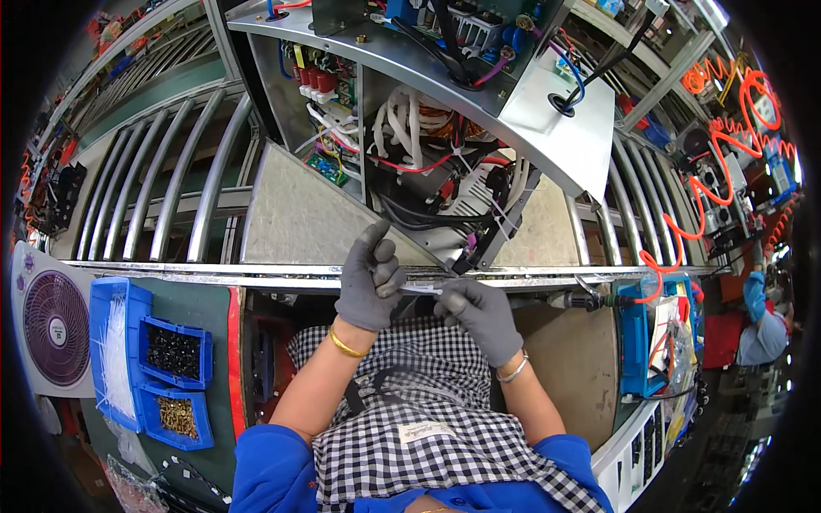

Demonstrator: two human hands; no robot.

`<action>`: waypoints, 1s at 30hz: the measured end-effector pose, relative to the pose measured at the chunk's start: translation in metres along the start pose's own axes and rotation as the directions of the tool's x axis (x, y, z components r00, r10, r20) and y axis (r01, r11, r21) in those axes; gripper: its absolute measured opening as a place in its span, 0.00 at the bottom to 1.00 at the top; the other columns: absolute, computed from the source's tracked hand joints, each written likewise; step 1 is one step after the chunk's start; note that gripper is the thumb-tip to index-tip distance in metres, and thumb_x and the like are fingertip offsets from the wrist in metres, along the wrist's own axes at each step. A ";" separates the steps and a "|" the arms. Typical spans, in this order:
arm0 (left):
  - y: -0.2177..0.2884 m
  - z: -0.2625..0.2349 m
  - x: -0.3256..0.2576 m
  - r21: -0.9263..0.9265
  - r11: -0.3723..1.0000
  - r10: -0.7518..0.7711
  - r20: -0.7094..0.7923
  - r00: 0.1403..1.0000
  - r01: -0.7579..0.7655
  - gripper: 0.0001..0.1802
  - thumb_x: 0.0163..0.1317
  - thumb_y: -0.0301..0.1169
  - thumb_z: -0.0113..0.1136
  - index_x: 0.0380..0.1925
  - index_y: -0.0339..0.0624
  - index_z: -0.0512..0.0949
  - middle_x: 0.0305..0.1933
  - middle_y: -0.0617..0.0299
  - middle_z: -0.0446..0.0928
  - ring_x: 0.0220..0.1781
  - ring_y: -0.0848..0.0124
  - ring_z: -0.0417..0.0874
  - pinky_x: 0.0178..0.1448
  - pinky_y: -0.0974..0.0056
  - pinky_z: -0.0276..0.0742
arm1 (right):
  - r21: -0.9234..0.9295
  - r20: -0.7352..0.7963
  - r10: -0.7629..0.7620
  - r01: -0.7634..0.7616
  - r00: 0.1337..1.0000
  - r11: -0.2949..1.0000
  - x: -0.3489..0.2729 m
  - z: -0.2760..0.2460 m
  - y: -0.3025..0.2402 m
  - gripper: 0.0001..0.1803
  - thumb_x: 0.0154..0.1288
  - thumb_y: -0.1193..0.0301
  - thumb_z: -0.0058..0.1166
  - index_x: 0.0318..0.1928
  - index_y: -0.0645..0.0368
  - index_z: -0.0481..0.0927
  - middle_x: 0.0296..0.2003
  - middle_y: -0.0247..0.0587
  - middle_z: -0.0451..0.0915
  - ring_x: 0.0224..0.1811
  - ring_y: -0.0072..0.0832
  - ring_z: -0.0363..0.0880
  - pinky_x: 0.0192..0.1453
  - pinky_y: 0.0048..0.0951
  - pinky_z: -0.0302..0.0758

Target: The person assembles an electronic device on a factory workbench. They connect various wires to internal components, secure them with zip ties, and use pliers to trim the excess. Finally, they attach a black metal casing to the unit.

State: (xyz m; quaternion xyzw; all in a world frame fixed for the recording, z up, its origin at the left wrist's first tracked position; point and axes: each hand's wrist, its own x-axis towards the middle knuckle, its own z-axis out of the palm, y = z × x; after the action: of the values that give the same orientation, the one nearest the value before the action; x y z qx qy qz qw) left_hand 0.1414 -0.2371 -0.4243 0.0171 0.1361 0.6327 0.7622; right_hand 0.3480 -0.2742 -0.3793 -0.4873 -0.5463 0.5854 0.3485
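Here, holds a thin pale strip (pixel 421 291) between the gray-gloved left hand (pixel 370 278), curled around one end, and the right hand (pixel 481 316), pinching the other. Has it right by the metal rail (pixel 256 272), near the big open box (pixel 402 67).

The site is a factory workshop. A conveyor of bare metal rollers (pixel 175 184) crosses the area, with further rollers (pixel 637 201) to the right. A second roller line (pixel 167 68) lies at upper left, beyond a pale metal frame rail (pixel 128 41). A green worktop (pixel 218 315) at left is edged by a red strip (pixel 237 368); a purple-and-white fan (pixel 56 329) adjoins its outer side. Orange coiled hose (pixel 684 229) hangs at right, near metal framing (pixel 687 64). The dark floor (pixel 727 427) extends along the right rim, where a co-worker in blue (pixel 763 340) is visible. Bright lights (pixel 753 453) show beyond; farther detail is indistinct.
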 end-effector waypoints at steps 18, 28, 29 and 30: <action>-0.002 0.006 0.056 0.690 0.687 -0.115 -0.207 0.972 0.228 0.22 0.70 0.52 0.53 0.33 0.44 0.77 0.24 0.64 0.74 0.15 0.79 0.62 0.19 0.71 0.55 | -0.831 -0.063 -0.682 0.341 0.728 0.440 0.042 -0.059 -0.085 0.07 0.67 0.67 0.60 0.41 0.55 0.83 0.34 0.44 0.86 0.33 0.42 0.85 0.36 0.36 0.78; -0.003 0.004 0.040 0.764 0.628 -0.140 -0.073 0.987 0.146 0.18 0.70 0.45 0.52 0.36 0.41 0.79 0.23 0.65 0.75 0.15 0.81 0.62 0.21 0.73 0.56 | -0.939 0.173 -0.512 0.298 0.841 0.173 0.096 -0.034 -0.073 0.15 0.70 0.57 0.53 0.48 0.50 0.83 0.32 0.46 0.84 0.35 0.48 0.83 0.36 0.45 0.77; -0.004 0.005 0.037 0.767 0.623 -0.174 -0.059 0.983 0.156 0.18 0.70 0.45 0.52 0.36 0.41 0.79 0.23 0.65 0.75 0.15 0.82 0.60 0.20 0.73 0.54 | -0.937 0.171 -0.523 0.302 0.835 0.176 0.099 -0.034 -0.072 0.14 0.70 0.57 0.53 0.48 0.50 0.83 0.32 0.46 0.84 0.35 0.48 0.83 0.36 0.45 0.77; -0.007 0.009 0.035 0.770 0.616 -0.209 -0.044 0.977 0.167 0.18 0.70 0.45 0.52 0.35 0.40 0.78 0.24 0.66 0.75 0.14 0.83 0.59 0.18 0.73 0.52 | -0.936 0.167 -0.533 0.304 0.829 0.179 0.104 -0.035 -0.068 0.14 0.69 0.57 0.53 0.47 0.50 0.83 0.32 0.46 0.84 0.35 0.48 0.83 0.36 0.45 0.77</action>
State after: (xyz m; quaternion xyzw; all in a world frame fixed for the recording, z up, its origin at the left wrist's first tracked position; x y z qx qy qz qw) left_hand 0.1563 -0.2030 -0.4240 0.3412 0.3742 0.4304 0.7472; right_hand 0.3433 -0.1550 -0.3296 -0.4806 -0.8541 -0.0145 0.1984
